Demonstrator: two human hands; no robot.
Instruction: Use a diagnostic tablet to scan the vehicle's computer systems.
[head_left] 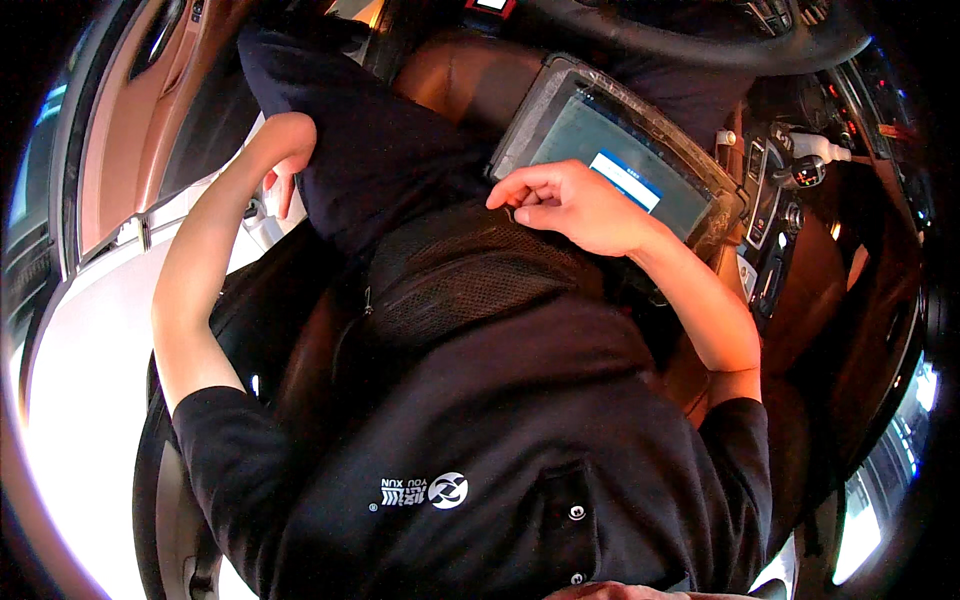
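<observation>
A tablet (560, 133) in a thick, worn dark case lies tilted across my lap, with a white and blue box lit on its screen. Over its near left edge is my right hand (580, 208), its fingers loosely bent and the thumb apart from the index finger. Nothing shows between them. Beside my left thigh, towards the door side, hangs my left hand (288, 150), bent at the wrist. Its fingers point down and look slightly apart, with nothing visible in them; part of the hand is hidden. A black mesh pouch (450, 280) rests at my waist.
I sit in a car seat behind a steering wheel (760, 45). To the right stands the centre console with a gear lever (803, 172) and a white bottle-like object (820, 146). At the left, a brown door panel (150, 130) is swung open over a bright floor (90, 380).
</observation>
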